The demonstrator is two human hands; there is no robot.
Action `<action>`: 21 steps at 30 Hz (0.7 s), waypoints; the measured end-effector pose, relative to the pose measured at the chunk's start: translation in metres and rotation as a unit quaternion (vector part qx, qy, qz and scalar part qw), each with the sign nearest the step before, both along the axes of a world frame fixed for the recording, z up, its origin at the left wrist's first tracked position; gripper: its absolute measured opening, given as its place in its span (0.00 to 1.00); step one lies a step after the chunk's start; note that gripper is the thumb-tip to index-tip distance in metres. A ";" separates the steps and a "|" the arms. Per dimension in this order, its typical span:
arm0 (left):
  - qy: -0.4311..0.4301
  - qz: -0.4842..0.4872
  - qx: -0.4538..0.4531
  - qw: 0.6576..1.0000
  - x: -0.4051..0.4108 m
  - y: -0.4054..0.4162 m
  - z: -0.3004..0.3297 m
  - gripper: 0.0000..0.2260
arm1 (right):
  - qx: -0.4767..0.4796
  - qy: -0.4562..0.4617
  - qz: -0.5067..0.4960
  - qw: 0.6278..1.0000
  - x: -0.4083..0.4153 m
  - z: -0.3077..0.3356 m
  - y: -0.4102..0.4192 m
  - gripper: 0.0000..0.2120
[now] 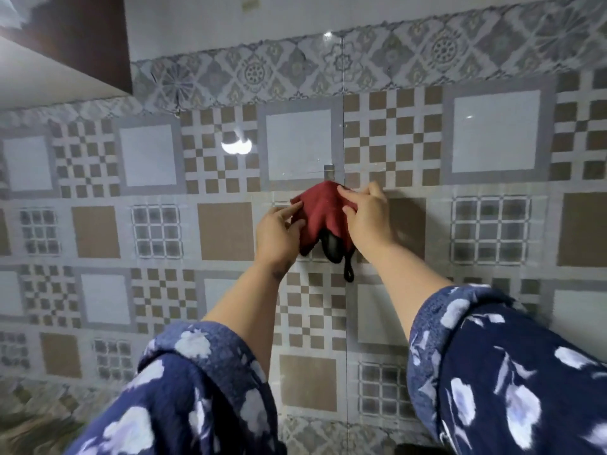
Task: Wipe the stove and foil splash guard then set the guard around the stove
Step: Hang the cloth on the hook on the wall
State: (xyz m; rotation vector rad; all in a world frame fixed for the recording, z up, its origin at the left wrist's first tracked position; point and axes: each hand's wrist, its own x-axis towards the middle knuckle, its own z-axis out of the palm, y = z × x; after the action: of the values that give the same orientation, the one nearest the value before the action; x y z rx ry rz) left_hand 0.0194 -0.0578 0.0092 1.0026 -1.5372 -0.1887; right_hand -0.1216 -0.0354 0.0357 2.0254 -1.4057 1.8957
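The tiled wall fills the whole view, brown and grey checks and squares, with a flowery band running across the top. Up in the far left corner sits a dark brown cabinet with a pale underside. Two blue sleeves with white flower prints come up from the near edge, bare forearms reaching away toward the middle of the wall.

And there in the centre hangs a red cloth, draped from a small metal hook stuck on the tile seam. The left hand is on the cloth's left edge, index finger stretched up along it, thumb tucked at the fabric; its grip is partly closed on the cloth edge. The right hand comes in from the right, fingers curled over the top right corner, its grip pinching the cloth.

Under the cloth's bottom edge a dark rounded thing peeks out, too hidden to say what it is, with a short black loop dangling below it against the wall.

A bright light reflection glints on the tile left of the hook.
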 end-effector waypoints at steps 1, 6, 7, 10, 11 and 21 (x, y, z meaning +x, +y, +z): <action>0.003 -0.003 0.012 1.000 0.002 0.007 -0.003 0.18 | 0.010 -0.033 0.021 0.999 0.000 -0.005 0.007 0.16; -0.049 0.045 0.108 0.992 0.021 0.058 -0.033 0.17 | 0.105 0.067 -0.060 0.990 -0.011 -0.042 0.042 0.17; -0.063 0.042 0.140 0.987 0.026 0.073 -0.041 0.16 | 0.125 0.095 -0.070 0.985 -0.011 -0.050 0.052 0.16; -0.125 0.029 0.223 0.966 0.040 0.124 -0.072 0.14 | 0.230 0.172 -0.042 0.957 -0.006 -0.080 0.086 0.12; -0.148 0.033 0.245 0.957 0.046 0.141 -0.084 0.14 | 0.275 0.189 -0.011 0.942 -0.001 -0.091 0.101 0.12; -0.220 0.097 0.463 0.853 0.135 0.322 -0.208 0.14 | 0.454 0.457 0.149 0.750 0.102 -0.198 0.219 0.23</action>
State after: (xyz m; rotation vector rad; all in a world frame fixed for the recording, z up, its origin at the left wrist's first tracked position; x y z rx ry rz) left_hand 0.1547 0.2644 -0.1984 2.0707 -1.7539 -0.6334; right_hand -0.0193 0.1839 -0.1623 2.9696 -1.8050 -0.1536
